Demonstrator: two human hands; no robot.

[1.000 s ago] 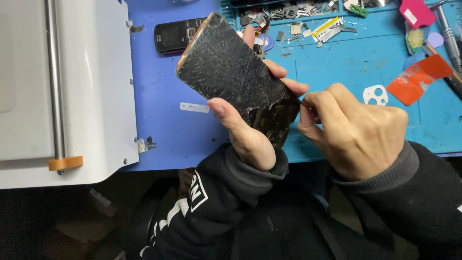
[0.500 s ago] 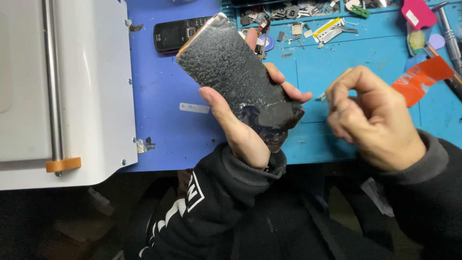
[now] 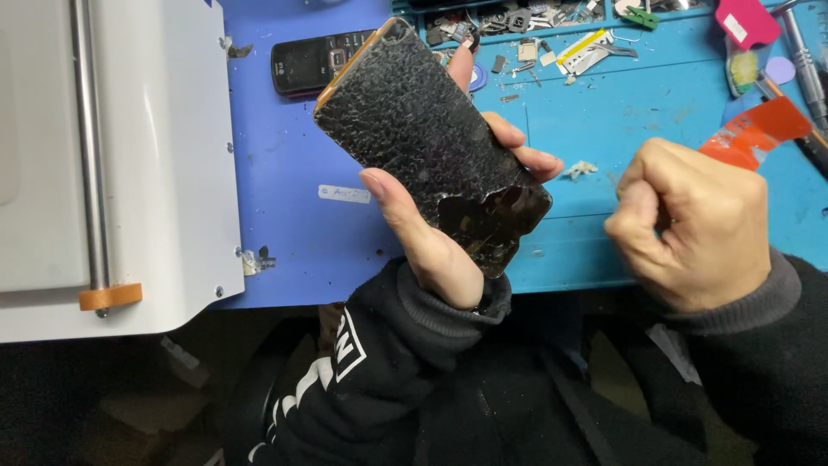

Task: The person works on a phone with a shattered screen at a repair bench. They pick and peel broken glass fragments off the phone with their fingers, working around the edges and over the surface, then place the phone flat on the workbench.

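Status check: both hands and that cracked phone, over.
Left hand grips cracked phone above blue mat. Right hand fisted, apart from it. Nothing between them.

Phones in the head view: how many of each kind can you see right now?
Cracked black smartphone, held in the left hand: 1
Small black keypad phone, lying on the blue mat: 1
Total: 2

A flat black slab with a cracked surface [image 3: 427,142] sits in the left hand [image 3: 435,237], above a blue work mat [image 3: 293,224]. A white machine housing [image 3: 121,164] lies left of it; the closed right hand [image 3: 690,224] is to its right.
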